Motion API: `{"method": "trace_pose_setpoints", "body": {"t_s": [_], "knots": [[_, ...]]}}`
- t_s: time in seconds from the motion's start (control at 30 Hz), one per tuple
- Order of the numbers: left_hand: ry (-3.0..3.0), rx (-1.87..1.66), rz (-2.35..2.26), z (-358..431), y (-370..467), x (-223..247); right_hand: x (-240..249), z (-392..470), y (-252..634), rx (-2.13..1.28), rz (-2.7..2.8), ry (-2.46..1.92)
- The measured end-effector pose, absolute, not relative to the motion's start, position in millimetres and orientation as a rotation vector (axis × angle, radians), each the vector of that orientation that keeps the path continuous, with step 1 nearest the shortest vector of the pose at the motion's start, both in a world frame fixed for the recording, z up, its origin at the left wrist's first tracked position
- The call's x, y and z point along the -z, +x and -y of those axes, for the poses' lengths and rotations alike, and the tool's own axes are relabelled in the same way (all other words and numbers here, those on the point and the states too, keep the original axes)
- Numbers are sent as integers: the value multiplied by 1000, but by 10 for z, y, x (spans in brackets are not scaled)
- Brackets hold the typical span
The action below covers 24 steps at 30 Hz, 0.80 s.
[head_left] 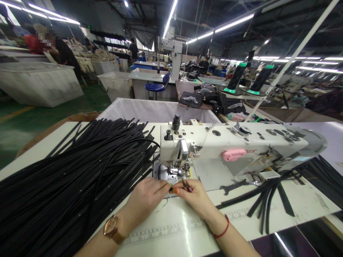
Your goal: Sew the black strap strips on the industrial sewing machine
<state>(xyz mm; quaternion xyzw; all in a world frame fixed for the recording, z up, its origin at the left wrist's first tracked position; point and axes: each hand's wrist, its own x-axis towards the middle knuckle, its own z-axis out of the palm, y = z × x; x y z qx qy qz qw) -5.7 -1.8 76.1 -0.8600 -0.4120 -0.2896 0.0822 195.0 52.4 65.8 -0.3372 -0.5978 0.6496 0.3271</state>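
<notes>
In front of the sewing machine's presser foot, my two hands meet fingertip to fingertip. Between the pinched fingers of my left hand shows the end of a black strip, mostly hidden. My right hand is closed, its thumb and forefinger at the same strip end. Small dark-reddish thread snips are tucked in the right hand's fingers. The white sewing machine stands just beyond both hands. A large pile of long black strips lies to the left, close beside my left arm.
A wrench and more black strips lie right of my right hand. Ruler markings run along the table front. Behind the machine are a white fabric-lined bin and thread cones. People work farther back.
</notes>
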Motion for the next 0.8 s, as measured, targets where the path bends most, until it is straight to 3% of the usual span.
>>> {"method": "trace_pose_setpoints", "body": {"t_s": [0.6, 0.8], "knots": [[-2591, 789, 1252, 27, -18, -720, -646, -471, 1914, -1533, 1656, -985], [-2584, 920, 1276, 15, 9, -748, -655, -493, 1933, -1679, 1548, -893]]}}
